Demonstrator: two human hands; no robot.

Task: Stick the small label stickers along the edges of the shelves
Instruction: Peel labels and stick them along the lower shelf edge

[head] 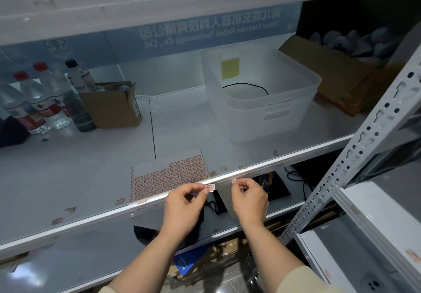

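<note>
A sheet of small red-outlined label stickers (169, 178) lies flat on the white shelf (79, 174), close to its front edge (262, 169). My left hand (184, 203) pinches one small sticker (210, 187) between thumb and fingers, just below the shelf edge. My right hand (249, 198) is beside it with curled fingers, and its fingertips pinch a small pale bit (234, 180) against the shelf's front lip. A few stickers (224, 168) sit along the shelf near the edge.
On the shelf stand a translucent plastic bin (262, 96), a small open cardboard box (114, 105), several water bottles (36, 101) at the left and a brown box (337, 73) at the right. A perforated metal upright (355, 156) rises at the right. Dark items and cables lie on the shelf below.
</note>
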